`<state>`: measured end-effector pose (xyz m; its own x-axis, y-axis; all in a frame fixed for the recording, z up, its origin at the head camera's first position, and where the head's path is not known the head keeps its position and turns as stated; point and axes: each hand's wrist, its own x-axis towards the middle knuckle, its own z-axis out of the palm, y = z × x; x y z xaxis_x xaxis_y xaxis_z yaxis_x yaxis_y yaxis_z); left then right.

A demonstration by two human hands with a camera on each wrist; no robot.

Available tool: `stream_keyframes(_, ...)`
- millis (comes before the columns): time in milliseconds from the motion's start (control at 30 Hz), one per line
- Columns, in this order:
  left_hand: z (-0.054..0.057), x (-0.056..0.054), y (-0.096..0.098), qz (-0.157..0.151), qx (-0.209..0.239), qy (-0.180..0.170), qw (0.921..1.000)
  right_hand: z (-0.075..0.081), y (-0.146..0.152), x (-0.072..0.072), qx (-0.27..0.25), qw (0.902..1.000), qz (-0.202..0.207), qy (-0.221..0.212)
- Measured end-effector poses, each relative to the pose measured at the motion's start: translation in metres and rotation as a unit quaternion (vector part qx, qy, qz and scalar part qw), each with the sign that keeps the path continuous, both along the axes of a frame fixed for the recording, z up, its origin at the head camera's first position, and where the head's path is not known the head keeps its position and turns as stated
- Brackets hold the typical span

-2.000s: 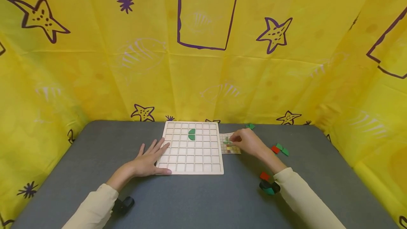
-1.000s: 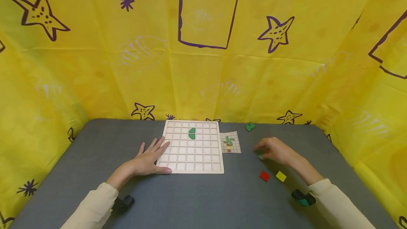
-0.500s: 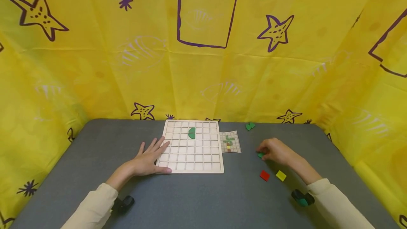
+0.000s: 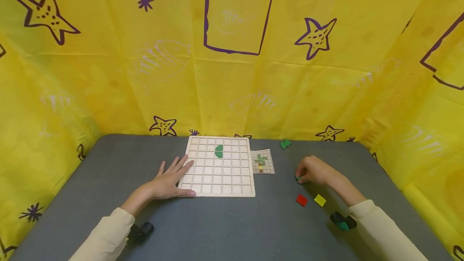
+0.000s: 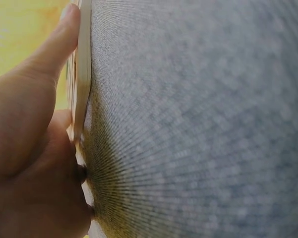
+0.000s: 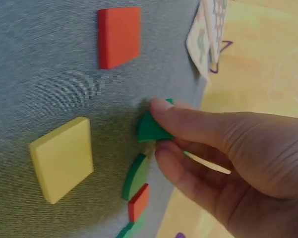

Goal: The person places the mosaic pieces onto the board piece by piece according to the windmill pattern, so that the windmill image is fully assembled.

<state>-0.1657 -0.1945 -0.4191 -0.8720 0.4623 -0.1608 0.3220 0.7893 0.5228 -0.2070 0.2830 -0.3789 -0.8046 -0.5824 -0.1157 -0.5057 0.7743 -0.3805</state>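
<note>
My left hand [image 4: 168, 184] rests with spread fingers on the left edge of a pale wooden grid board [image 4: 224, 178]. Two green quarter-circle tiles [image 4: 219, 154] lie together in cells of its upper part. In the left wrist view the thumb [image 5: 54, 47] lies along the board's edge [image 5: 84, 74]. Right of the printed pattern card [image 4: 268, 166], my right hand [image 4: 314, 171] pinches a green quarter-circle tile [image 6: 153, 131] between thumb and fingers, low over the table. A red square tile [image 4: 301, 200] and a yellow square tile [image 4: 320, 200] lie in front of that hand.
Beyond the right hand, the right wrist view shows a green tile [image 6: 134, 178], a red tile [image 6: 139, 204] and another green tile [image 6: 133, 229] on the grey table [image 4: 217, 228]. Green tiles [image 4: 285, 144] lie near the back edge. A yellow patterned cloth [image 4: 232, 79] hangs behind.
My right hand has left the card, moved right and taken up a green tile; over the last half second it shifts slightly right with it. The left hand stays on the board.
</note>
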Motion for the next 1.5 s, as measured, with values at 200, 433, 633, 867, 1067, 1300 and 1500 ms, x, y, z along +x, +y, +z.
stream_keyframes(200,-0.001,-0.002,-0.001,-0.003,0.002,0.004,1.0,0.007,0.0,-0.003,0.001,0.9999,0.0,-0.011)
stream_keyframes(433,0.002,-0.002,0.001,-0.001,-0.012,-0.003,0.9999,0.011,-0.006,-0.006,-0.024,0.9997,-0.004,-0.009)
stream_keyframes(633,0.002,0.0,0.001,-0.004,-0.007,-0.001,1.0,0.011,-0.018,-0.011,-0.026,0.9995,-0.01,0.014)
stream_keyframes(867,-0.001,-0.002,-0.001,0.0,-0.011,-0.001,0.9999,0.012,-0.032,-0.016,-0.031,0.9984,-0.012,0.046)
stream_keyframes(1067,-0.005,-0.003,-0.002,-0.002,-0.011,0.004,0.9999,0.012,-0.044,-0.021,-0.033,0.9979,-0.022,0.051)
stream_keyframes(1300,-0.003,-0.004,-0.001,0.002,-0.02,-0.005,0.9998,0.012,-0.056,-0.028,-0.04,0.9974,-0.022,0.055)
stream_keyframes(1500,-0.002,-0.003,0.0,0.002,-0.018,-0.005,0.9998,0.013,-0.064,-0.031,-0.057,0.9952,-0.025,0.076)
